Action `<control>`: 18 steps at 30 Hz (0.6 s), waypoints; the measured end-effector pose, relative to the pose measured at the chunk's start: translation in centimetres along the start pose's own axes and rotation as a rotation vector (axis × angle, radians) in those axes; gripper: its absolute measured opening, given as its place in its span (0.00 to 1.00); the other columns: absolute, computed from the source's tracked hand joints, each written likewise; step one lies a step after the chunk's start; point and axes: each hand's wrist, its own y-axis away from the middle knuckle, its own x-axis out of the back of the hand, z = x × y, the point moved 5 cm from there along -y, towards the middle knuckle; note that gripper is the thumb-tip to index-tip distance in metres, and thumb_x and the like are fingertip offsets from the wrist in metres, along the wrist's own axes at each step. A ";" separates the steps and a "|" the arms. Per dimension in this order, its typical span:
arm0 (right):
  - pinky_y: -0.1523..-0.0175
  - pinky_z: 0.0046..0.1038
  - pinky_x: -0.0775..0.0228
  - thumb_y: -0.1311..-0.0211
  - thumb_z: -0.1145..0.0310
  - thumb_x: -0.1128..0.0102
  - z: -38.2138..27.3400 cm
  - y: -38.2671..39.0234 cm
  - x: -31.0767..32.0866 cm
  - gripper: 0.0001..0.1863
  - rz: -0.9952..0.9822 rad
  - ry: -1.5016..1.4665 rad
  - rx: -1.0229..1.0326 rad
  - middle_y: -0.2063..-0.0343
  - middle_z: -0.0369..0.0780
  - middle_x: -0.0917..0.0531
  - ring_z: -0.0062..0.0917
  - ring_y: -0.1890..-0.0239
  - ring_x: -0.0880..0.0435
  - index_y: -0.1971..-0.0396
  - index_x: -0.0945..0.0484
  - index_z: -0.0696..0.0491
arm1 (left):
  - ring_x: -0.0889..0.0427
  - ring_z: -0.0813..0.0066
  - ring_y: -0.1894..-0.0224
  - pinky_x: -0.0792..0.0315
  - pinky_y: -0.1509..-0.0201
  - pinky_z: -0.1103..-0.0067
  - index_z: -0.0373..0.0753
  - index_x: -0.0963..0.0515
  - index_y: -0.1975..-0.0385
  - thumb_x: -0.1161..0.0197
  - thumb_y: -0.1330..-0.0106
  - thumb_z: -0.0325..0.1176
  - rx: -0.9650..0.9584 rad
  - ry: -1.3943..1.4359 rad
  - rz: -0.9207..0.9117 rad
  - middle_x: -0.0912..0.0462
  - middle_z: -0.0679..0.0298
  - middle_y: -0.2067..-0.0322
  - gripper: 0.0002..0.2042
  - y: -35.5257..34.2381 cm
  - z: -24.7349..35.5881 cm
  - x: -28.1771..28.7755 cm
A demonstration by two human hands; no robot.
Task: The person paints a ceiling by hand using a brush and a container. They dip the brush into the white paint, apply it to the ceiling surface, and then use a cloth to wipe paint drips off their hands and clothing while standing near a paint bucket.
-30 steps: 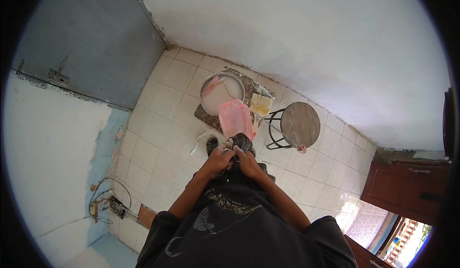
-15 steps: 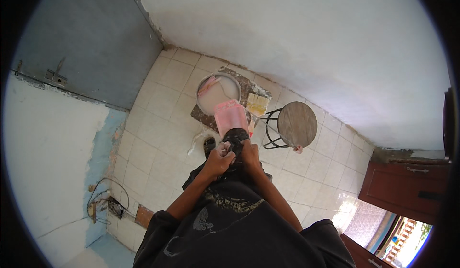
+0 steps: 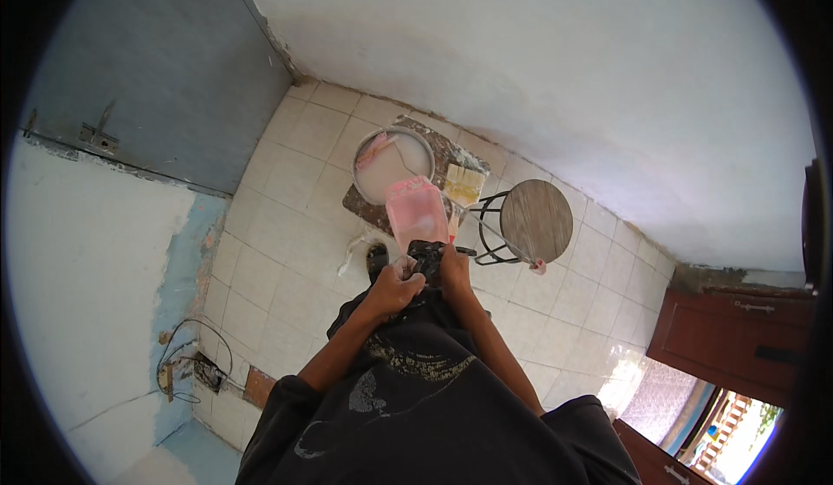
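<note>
A crumpled black plastic-like piece [image 3: 424, 260] is between my two hands, in front of my body. My left hand [image 3: 398, 289] pinches its left side with the fingers curled. On its right side my right hand [image 3: 455, 273] is closed around it, and a dark end pokes out past the knuckles. Just beyond the hands is a pink plastic container [image 3: 416, 212] with a whitish smear inside. Behind that stands a round tub [image 3: 392, 175] of white liquid, with a pink, paint-smeared thing [image 3: 376, 151] at its left side. A wide paintbrush [image 3: 464, 185] lies to the right.
Tub and brush rest on a stained dark board [image 3: 373, 213] on the tiled floor [image 3: 288, 216]. A round wooden stool [image 3: 537, 218] with black legs stands to the right, a thin rod crossing near it. Loose cables [image 3: 195, 355] lie by the left wall; a grey door [image 3: 165, 60] is far left.
The black piece has been bunched lower and wider between my hands, with an end now showing to the right. My right hand has shifted slightly upward and right.
</note>
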 end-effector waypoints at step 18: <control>0.72 0.26 0.25 0.38 0.50 0.51 -4.6 5.5 -2.0 0.23 -0.328 0.040 -0.072 0.76 0.43 0.20 0.29 0.77 0.18 0.70 0.26 0.60 | 0.29 0.86 0.76 0.35 0.75 0.86 0.38 0.37 0.57 0.49 0.36 0.28 -0.024 0.115 0.004 0.26 0.66 0.71 0.09 -2.0 0.4 1.0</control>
